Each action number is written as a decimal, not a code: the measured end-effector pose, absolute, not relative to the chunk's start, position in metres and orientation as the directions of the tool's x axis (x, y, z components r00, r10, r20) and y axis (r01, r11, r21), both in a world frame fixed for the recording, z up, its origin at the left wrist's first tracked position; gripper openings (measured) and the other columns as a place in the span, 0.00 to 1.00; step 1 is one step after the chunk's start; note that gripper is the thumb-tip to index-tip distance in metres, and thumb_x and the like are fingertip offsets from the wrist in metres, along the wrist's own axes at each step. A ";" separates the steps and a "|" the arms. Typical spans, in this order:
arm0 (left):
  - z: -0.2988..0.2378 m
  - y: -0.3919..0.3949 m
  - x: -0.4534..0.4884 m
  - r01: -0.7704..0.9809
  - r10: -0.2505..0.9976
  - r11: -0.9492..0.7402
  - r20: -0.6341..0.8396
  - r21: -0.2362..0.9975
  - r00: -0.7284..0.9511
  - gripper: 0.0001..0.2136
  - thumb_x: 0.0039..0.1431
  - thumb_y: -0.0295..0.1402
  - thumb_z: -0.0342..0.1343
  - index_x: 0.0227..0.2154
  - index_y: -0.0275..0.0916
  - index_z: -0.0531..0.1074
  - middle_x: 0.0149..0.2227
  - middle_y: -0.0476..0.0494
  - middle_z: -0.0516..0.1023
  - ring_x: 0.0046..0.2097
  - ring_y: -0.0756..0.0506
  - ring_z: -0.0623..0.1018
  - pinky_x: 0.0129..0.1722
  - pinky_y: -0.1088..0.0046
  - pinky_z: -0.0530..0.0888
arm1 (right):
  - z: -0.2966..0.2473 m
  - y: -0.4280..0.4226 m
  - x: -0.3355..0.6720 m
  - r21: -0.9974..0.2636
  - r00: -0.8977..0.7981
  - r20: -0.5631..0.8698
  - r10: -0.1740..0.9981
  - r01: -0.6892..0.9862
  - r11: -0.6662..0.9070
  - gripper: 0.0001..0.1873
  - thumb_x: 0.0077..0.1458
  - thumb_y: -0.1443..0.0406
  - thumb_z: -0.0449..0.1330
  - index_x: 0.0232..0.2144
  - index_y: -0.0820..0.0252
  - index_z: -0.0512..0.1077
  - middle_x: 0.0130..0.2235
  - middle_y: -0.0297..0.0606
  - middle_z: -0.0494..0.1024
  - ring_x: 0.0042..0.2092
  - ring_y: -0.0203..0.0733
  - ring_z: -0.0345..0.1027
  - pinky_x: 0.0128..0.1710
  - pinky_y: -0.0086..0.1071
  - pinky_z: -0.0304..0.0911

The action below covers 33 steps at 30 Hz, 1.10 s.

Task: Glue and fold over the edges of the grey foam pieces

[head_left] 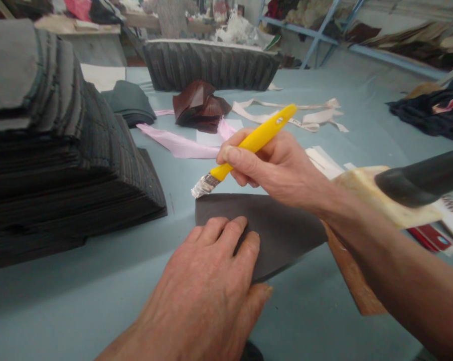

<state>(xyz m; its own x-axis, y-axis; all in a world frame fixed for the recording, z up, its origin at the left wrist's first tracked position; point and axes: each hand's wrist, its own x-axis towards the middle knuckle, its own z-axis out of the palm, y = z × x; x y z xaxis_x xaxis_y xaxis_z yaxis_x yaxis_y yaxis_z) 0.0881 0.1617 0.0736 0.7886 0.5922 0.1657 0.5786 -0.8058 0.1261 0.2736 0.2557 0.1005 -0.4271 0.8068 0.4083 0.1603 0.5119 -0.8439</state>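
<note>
My right hand grips a yellow-handled paintbrush between thumb and fingers. White paste coats the bristles, and their tip is at the far left corner of a dark grey sheet piece. Fingers outstretched, my left hand lies on the near left part of that piece, its thumb by the near edge. A brown wooden board shows partly under the right end of the piece and my forearm.
A tall stack of dark pieces stands at left. Behind are pink fabric strips, a dark red folded bundle and a long row of dark pieces. At right, a black cylindrical object rests over a yellowish block.
</note>
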 end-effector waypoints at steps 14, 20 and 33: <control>0.075 0.162 0.089 0.605 0.628 -0.776 0.128 0.176 0.768 0.18 0.73 0.41 0.51 0.57 0.41 0.77 0.60 0.38 0.80 0.55 0.32 0.79 0.46 0.49 0.81 | 0.102 0.256 0.281 -0.827 -0.469 0.371 0.802 0.225 0.514 0.21 0.70 0.48 0.63 0.37 0.60 0.73 0.26 0.27 0.68 0.28 0.30 0.62 0.27 0.25 0.58; 0.078 0.163 0.090 0.611 0.635 -0.768 0.105 0.192 0.765 0.17 0.73 0.41 0.49 0.55 0.43 0.78 0.60 0.39 0.80 0.55 0.31 0.79 0.46 0.48 0.82 | 0.106 0.252 0.289 -0.837 -0.436 0.354 0.828 0.248 0.488 0.19 0.70 0.52 0.65 0.34 0.61 0.75 0.25 0.26 0.69 0.26 0.28 0.59 0.26 0.25 0.58; 0.077 0.162 0.091 0.613 0.642 -0.764 0.140 0.204 0.754 0.17 0.72 0.40 0.51 0.55 0.41 0.77 0.61 0.37 0.80 0.56 0.31 0.79 0.47 0.47 0.82 | 0.114 0.253 0.274 -0.863 -0.407 0.343 0.847 0.220 0.455 0.15 0.67 0.54 0.68 0.35 0.59 0.75 0.24 0.26 0.69 0.25 0.30 0.59 0.25 0.25 0.58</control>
